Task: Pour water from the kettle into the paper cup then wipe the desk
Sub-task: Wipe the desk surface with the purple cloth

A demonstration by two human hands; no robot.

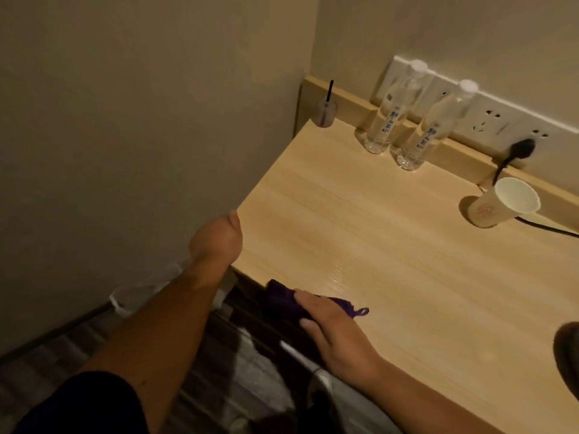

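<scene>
From the head camera, a pale wooden desk [391, 245] fills the right of the frame, set into a corner of beige wall. At the desk's near edge, close to its left corner, a dark purple cloth [282, 297] lies partly over the edge, a small loop of it poking out to the right. The right hand [332, 330] lies flat on top of this cloth, fingers stretched out and pressing down on it rather than curled around it. The left hand [219, 236] is at the desk's left edge, seen from the wrist side; its fingers are hidden, so I cannot tell whether they are clenched or loose. The paper cup [501, 202] stands upright near the far right of the desk, just before the raised back ledge, well apart from both hands. A black cord [504, 166] runs from a plug in the white socket strip [488, 117] down past the cup. Two clear water bottles [407, 120] stand side by side along the back edge, and a small diffuser jar [326, 112] with a dark stick sits in the far left corner. A dark rounded shape [568, 355], cut off by the frame, sits at the desk's right edge.
</scene>
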